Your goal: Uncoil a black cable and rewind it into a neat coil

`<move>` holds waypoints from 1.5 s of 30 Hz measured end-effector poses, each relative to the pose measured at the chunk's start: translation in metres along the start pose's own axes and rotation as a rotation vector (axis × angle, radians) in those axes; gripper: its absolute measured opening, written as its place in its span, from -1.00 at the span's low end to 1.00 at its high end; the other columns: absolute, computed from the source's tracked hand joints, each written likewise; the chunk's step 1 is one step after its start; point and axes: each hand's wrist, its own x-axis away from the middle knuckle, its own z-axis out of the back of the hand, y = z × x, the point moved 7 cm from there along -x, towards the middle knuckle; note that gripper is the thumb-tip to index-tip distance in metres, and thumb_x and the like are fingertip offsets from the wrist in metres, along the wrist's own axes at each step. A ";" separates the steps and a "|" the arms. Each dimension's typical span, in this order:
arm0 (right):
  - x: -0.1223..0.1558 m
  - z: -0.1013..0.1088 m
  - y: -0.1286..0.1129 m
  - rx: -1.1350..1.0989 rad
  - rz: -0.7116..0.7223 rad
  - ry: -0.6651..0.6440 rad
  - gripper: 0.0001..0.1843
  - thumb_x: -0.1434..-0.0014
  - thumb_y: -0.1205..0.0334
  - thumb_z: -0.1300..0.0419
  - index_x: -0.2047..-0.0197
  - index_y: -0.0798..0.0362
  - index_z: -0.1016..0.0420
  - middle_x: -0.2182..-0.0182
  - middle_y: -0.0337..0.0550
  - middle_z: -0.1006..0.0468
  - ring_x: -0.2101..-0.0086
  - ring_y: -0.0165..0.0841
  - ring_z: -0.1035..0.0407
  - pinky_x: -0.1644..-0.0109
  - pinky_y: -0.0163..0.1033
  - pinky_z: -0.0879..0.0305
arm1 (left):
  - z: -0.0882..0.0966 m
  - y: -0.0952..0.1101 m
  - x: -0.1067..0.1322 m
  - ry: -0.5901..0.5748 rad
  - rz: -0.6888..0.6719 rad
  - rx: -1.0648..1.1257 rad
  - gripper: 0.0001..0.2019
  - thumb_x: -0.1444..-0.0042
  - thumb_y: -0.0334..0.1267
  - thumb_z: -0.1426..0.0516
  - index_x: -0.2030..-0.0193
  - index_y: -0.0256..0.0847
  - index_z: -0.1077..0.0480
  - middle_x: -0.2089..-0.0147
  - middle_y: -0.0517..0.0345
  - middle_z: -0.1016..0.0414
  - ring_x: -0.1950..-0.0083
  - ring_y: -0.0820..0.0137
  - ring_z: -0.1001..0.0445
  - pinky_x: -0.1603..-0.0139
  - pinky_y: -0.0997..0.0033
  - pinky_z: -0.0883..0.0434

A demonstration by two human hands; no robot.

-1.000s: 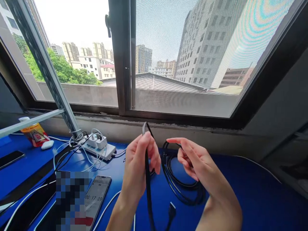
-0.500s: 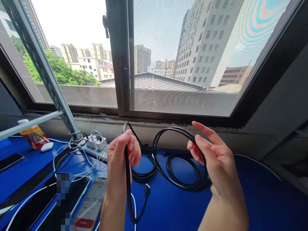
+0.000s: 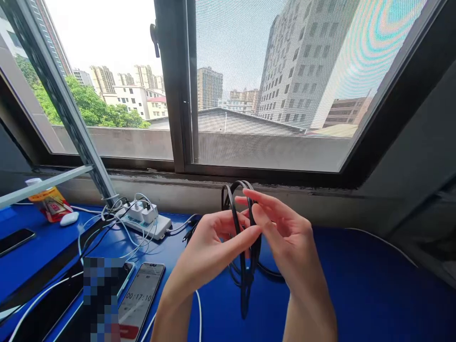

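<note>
A black cable (image 3: 243, 280), looped into a coil, hangs between my two hands above the blue table. My left hand (image 3: 217, 247) is closed on the coil from the left, its thumb reaching across the loops. From the right, my right hand (image 3: 285, 223) pinches the top part of the same loops between thumb and fingers. Both hands nearly touch at the fingertips. Behind them, another coiled black cable (image 3: 272, 274) lies on the table, mostly hidden by my hands and the held loops.
On the left are a white power strip (image 3: 160, 229) with tangled wires, a phone (image 3: 144, 289) showing a timer, and a dark phone (image 3: 17, 241). A yellow-red pouch (image 3: 53, 204) and a white mouse-like object (image 3: 69, 218) sit farther back. A metal post (image 3: 67, 104) rises before the window.
My hands have come together from wide apart, bringing the left-hand stretch of cable against the loops in the right. The held coil is now narrower and seen more edge-on.
</note>
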 end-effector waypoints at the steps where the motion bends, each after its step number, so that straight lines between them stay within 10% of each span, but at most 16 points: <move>1: -0.001 0.002 0.000 -0.013 0.012 0.011 -0.70 -0.17 0.00 -0.19 0.11 -0.08 -0.59 0.15 -0.13 -0.61 0.29 -0.36 -0.51 0.39 -0.37 -0.43 | 0.003 0.001 -0.001 0.036 -0.011 0.011 -0.74 -0.06 -0.09 -0.16 0.46 -0.26 -0.36 0.58 0.29 -0.30 0.54 0.56 -0.24 0.52 0.56 -0.18; 8: -0.006 0.035 0.004 -0.098 0.053 0.294 -0.69 -0.18 -0.04 -0.15 0.14 -0.02 -0.48 0.18 -0.12 -0.60 0.71 -0.61 -0.21 0.73 -0.45 -0.07 | 0.047 0.002 0.002 0.520 -0.110 0.229 -0.79 -0.05 -0.11 -0.12 0.43 -0.21 -0.32 0.69 0.35 -0.24 0.60 0.57 -0.23 0.56 0.57 -0.17; 15: 0.005 0.087 0.009 -0.336 -0.019 0.746 -0.81 -0.05 0.18 -0.20 0.24 -0.03 -0.32 0.27 -0.19 -0.56 0.70 -0.63 0.01 0.69 -0.39 0.19 | 0.090 0.004 0.023 0.855 -0.198 0.411 -0.68 -0.28 -0.15 0.11 0.45 -0.19 -0.27 0.72 0.44 -0.04 0.64 0.64 -0.06 0.51 0.35 0.02; 28: 0.009 0.068 -0.012 -0.101 0.157 0.603 -0.86 -0.13 0.21 -0.19 0.21 -0.08 -0.34 0.24 -0.24 -0.54 0.70 -0.59 -0.08 0.66 -0.32 0.10 | 0.055 -0.002 0.004 0.525 -0.108 0.257 -0.55 -0.04 0.06 -0.16 0.64 -0.17 -0.11 0.76 0.39 -0.10 0.72 0.64 -0.09 0.69 0.56 -0.05; 39: -0.003 0.056 -0.009 0.130 0.269 0.420 -0.76 -0.22 0.09 -0.17 0.05 -0.10 -0.39 0.13 -0.17 -0.52 0.55 -0.50 -0.37 0.52 -0.33 -0.25 | 0.060 0.009 0.015 0.584 -0.119 0.231 -0.63 -0.08 -0.04 -0.09 0.62 -0.15 -0.11 0.77 0.37 -0.10 0.74 0.60 -0.10 0.71 0.60 -0.11; 45: -0.008 0.060 -0.002 0.113 0.149 0.355 -0.53 -0.18 -0.15 -0.14 0.51 0.06 -0.48 0.63 -0.23 -0.44 0.72 -0.54 -0.23 0.67 -0.42 -0.14 | 0.065 0.008 0.016 0.522 -0.115 0.298 -0.63 -0.15 -0.13 -0.06 0.61 -0.19 -0.10 0.75 0.38 -0.10 0.71 0.65 -0.09 0.68 0.66 -0.10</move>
